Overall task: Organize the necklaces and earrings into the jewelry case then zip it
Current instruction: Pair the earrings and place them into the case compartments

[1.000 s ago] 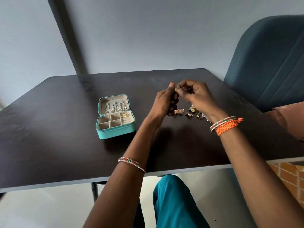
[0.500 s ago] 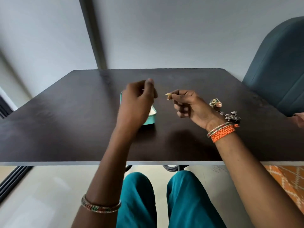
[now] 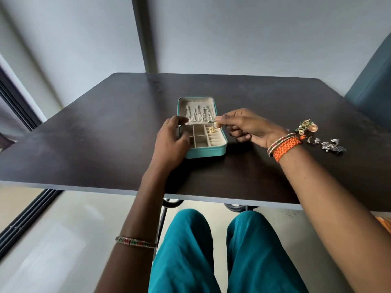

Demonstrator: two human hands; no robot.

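A teal jewelry case (image 3: 206, 152) lies open on the dark table (image 3: 105, 134), its lid up with several necklaces (image 3: 197, 115) hung inside. Gold earrings (image 3: 211, 130) sit in the right-hand slotted compartment. My right hand (image 3: 245, 126) pinches a small gold earring (image 3: 216, 123) over the case's right rear corner. My left hand (image 3: 171, 142) rests against the case's left side, fingers curved round its edge. Loose earrings (image 3: 307, 126) and silver pieces (image 3: 332, 145) lie on the table to the right of my right wrist.
A blue chair (image 3: 374, 85) stands at the table's right rear corner. The table's near edge (image 3: 84, 188) runs just above my knees. A dark vertical post (image 3: 143, 34) rises behind the table.
My view has swung left, bringing the case to the centre. My left hand dropped onto the case's left side. My right hand carried the gold earring over the case.
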